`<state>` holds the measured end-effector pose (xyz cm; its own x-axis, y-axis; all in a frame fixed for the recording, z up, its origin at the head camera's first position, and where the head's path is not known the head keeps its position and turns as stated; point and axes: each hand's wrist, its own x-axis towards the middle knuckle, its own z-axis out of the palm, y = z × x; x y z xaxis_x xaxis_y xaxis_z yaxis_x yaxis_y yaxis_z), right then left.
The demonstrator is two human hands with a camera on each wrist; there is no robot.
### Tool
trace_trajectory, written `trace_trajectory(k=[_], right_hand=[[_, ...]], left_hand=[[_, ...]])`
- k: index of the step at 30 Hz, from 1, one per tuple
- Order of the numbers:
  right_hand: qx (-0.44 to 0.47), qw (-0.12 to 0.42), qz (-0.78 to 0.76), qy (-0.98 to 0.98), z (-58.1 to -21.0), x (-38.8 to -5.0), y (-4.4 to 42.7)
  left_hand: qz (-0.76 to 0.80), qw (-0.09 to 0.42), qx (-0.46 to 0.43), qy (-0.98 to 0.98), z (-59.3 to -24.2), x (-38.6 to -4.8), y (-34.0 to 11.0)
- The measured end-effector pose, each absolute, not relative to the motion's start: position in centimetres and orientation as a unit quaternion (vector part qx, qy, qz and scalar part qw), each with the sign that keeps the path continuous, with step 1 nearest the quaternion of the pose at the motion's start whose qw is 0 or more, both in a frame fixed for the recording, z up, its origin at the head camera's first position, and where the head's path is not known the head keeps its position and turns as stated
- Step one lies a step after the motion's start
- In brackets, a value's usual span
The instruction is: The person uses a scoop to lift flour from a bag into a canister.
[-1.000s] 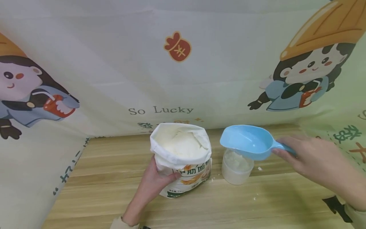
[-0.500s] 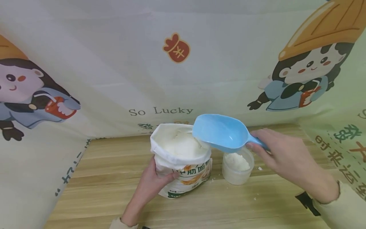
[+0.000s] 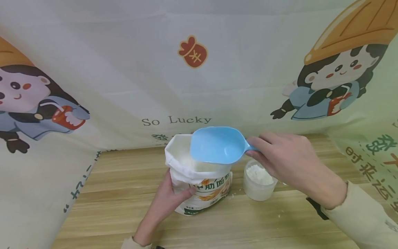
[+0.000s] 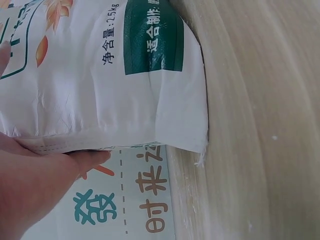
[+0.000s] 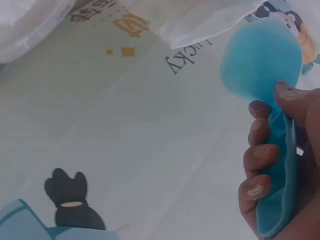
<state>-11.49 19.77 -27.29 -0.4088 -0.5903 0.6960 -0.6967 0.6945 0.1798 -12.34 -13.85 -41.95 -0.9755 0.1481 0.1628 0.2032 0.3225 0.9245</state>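
Note:
My right hand (image 3: 289, 159) grips the handle of a blue scoop (image 3: 217, 145), its bowl held over the mouth of an opened white flour bag (image 3: 205, 197). In the right wrist view the fingers (image 5: 262, 155) curl round the scoop's handle (image 5: 280, 185), with white powder on the fingertips. The bag stands upright with its top edge rolled out, and white flour shows inside behind the scoop. My left hand (image 3: 169, 197) holds the bag by its left side, thumb on the printed front. In the left wrist view that hand (image 4: 40, 180) lies against the bag's side (image 4: 100, 110).
A clear round tub (image 3: 260, 185) heaped with white flour stands right of the bag. Bits of flour lie scattered on the wooden table (image 3: 242, 228). A printed cloth (image 3: 248, 69) hangs behind and along both sides.
The scoop and my right hand have moved left, from over the tub to over the bag's mouth. The tub's flour is now uncovered. My left hand stays on the bag.

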Motion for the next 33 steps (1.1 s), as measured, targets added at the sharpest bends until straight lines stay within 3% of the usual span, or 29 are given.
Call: trace_trajectory(k=[19,33], right_hand=[[0.365,0.352,-0.13,-0.852,-24.0,-11.2,16.1],[0.347,0.321,-0.202,-0.858,-24.2,-11.7,13.0]], left_hand=[[-0.564,0.031,-0.121,-0.816,-42.2,-12.4,-13.7],[-0.559,0.039,-0.113,-0.821,-42.3,-12.3,-13.6]])
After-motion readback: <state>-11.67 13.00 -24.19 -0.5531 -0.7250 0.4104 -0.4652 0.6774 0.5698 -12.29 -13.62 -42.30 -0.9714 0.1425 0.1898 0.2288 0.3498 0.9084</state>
